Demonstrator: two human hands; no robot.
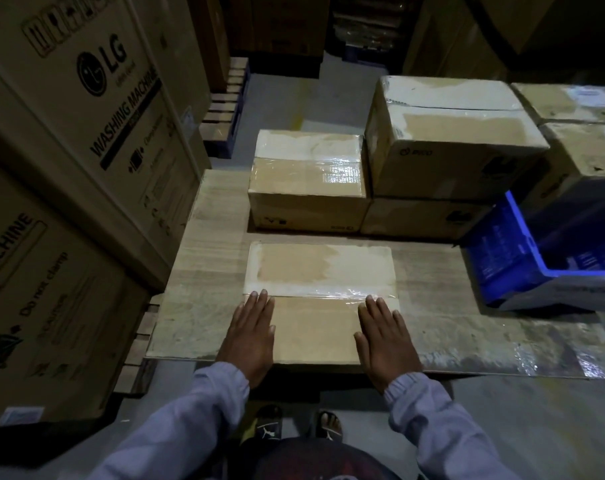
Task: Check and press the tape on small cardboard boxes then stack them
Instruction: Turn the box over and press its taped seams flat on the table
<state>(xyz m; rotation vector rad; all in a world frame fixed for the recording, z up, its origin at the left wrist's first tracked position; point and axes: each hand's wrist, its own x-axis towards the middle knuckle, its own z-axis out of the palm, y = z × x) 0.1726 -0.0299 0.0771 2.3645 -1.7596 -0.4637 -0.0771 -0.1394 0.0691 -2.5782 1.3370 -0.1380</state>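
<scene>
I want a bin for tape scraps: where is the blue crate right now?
In the head view, the blue crate sits at the right, just right of the taped box being pressed and nearer the person than the stacked cardboard boxes.

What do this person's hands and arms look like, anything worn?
The left hand and right hand are bare: no gloves, rings or watch visible. The left sleeve and right sleeve are long, loose, pale lavender-grey, ribbed at the wrists.
</scene>
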